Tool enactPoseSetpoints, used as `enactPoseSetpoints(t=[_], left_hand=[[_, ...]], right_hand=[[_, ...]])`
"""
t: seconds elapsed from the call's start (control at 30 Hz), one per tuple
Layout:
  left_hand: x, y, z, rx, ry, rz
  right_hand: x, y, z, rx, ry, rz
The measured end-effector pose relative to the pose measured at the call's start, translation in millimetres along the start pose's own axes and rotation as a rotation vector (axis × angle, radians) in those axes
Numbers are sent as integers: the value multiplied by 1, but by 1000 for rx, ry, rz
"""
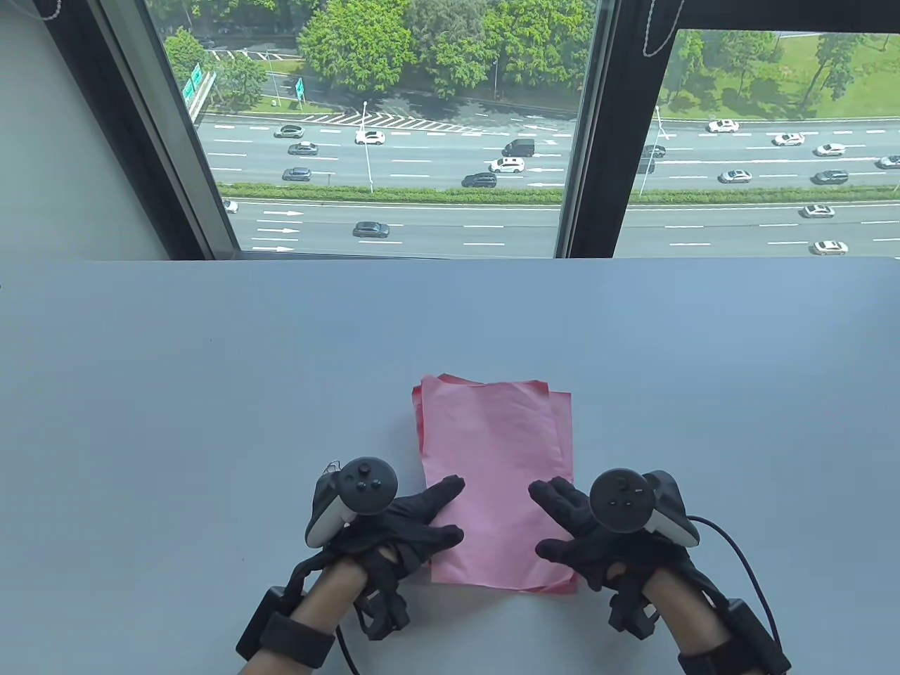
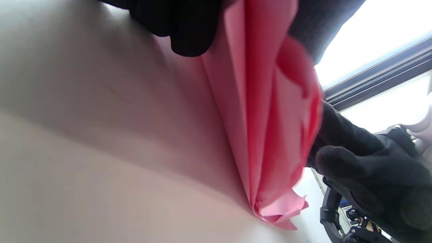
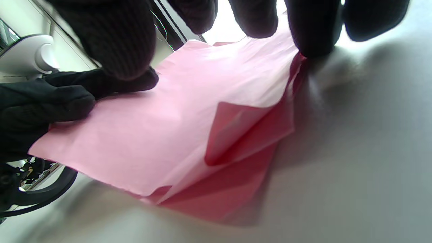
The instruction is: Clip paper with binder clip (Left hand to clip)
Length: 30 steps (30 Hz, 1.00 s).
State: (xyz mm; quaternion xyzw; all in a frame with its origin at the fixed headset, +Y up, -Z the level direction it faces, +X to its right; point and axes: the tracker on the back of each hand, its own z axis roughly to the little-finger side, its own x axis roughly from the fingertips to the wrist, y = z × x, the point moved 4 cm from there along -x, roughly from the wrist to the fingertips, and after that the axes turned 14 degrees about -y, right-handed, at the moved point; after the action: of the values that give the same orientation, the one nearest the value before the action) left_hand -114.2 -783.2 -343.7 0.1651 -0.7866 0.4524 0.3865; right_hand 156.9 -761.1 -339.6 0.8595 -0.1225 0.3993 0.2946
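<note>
A pale grey table [image 1: 211, 365] runs up to the window at its far edge. A loose stack of pink paper sheets [image 1: 496, 457] lies on it near the front edge, their edges fanned out of line and one near corner curled up.

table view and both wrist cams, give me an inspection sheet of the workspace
Surface: pale grey table, matte.
Job's things: stack of pink paper sheets, loosely aligned, edges offset, one near corner curled up in the right wrist view. Binder clip: nothing seen.
Clutter: nothing seen.
Grippers: left hand fingers rest on the stack's left edge; right hand fingers rest on its right side. Neither holds a clip.
Cables: dark cable loops from the right tracker to the wrist.
Surroundings: window behind the table, overlooking a highway with cars and trees.
</note>
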Motion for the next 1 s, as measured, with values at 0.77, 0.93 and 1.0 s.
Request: enactPoseSetpoints(t=[0.77, 0.93, 1.0], left_hand=[[15, 21, 21, 610, -38, -412], [16, 19, 22, 714, -58, -423], [15, 18, 19, 755, -83, -408]], right_hand=[[31, -32, 58, -302, 282, 180], [26, -1, 68, -627, 288, 48], [23, 6, 66, -701, 264, 14]])
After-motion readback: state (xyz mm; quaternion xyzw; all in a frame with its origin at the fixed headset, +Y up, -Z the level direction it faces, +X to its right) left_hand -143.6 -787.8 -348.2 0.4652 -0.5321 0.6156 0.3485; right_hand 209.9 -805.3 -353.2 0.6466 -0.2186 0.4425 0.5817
